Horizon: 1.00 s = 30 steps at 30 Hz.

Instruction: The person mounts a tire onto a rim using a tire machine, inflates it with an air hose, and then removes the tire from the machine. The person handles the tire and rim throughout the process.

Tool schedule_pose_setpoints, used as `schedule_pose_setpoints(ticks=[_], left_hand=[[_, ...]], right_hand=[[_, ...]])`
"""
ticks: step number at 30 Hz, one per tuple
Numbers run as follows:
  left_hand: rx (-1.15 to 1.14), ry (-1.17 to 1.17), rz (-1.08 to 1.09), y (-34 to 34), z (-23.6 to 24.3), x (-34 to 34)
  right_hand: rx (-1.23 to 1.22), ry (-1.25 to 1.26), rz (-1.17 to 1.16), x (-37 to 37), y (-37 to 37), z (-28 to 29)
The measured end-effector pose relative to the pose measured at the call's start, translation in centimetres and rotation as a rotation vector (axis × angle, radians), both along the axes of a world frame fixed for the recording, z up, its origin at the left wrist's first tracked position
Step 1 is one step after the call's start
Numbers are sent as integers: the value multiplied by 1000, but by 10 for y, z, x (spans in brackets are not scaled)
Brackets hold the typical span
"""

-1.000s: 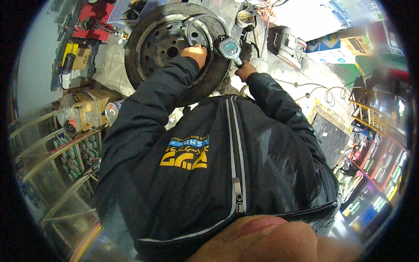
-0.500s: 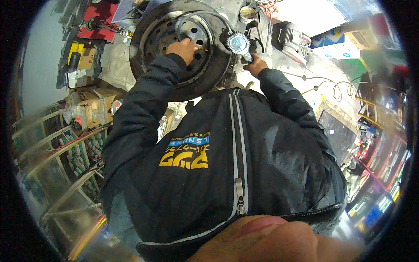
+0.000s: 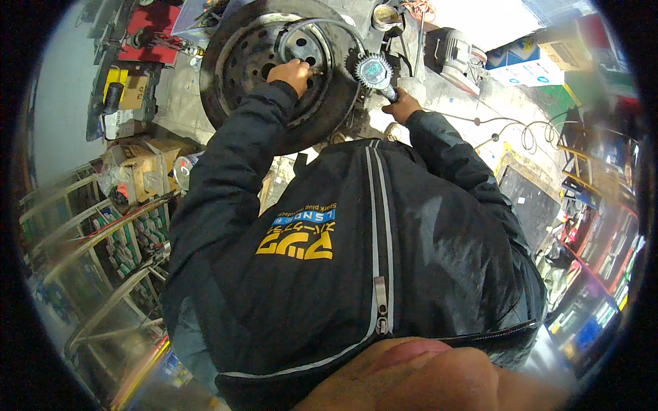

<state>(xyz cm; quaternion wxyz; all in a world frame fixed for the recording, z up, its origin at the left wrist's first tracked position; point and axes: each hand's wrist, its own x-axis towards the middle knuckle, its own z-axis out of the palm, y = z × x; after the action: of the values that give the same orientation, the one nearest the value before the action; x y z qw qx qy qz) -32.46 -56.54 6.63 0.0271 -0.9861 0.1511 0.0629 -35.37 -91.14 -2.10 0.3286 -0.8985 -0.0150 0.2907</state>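
Observation:
A car wheel stands at the upper left, its black tyre [image 3: 218, 89] around a dark steel rim [image 3: 248, 51] with round holes. Over the rim, my left hand [image 3: 290, 76] is closed round a brass-coloured hose fitting, which shows in part beside the fingers. From there a black hose [image 3: 327, 22] loops up and over to a tyre inflator [image 3: 374, 70] with a round, ridged gauge and a lit greenish display. My right hand [image 3: 403, 107] grips the inflator's handle, just right of the tyre. Part of the handle is hidden by the fingers.
A grey bench grinder or motor [image 3: 456, 58] sits at the upper right, near white-and-blue boxes [image 3: 521, 65]. A thin cable [image 3: 507, 122] curls over the floor. Cardboard boxes [image 3: 154, 168] and shelving [image 3: 89, 226] line the left; a dark board [image 3: 528, 198] lies right.
The view has shifted slightly. Both hands keep their grips, and the inflator and wheel sit nearly where they were.

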Motion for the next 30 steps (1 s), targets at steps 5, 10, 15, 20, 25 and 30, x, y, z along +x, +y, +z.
schedule_pose_setpoints(ticks=[5, 10, 15, 20, 25, 30], left_hand=[[-32, 55, 7, -2, 1, 5], [-60, 15, -13, -2, 0, 8], [-2, -14, -103, -12, -6, 10], [-20, -175, -97, -27, -15, 5], [-41, -102, -48, -30, -19, 10], [-39, -7, 1, -30, -17, 13]], right_hand=[[18, 20, -15, 1, -2, -1], [24, 28, -27, 5, 1, -3], [2, 31, -42, 8, 8, -4], [-8, 46, -43, 11, 17, -9], [-36, 71, -49, 16, 28, -19], [-10, 92, -72, 19, 30, -24]])
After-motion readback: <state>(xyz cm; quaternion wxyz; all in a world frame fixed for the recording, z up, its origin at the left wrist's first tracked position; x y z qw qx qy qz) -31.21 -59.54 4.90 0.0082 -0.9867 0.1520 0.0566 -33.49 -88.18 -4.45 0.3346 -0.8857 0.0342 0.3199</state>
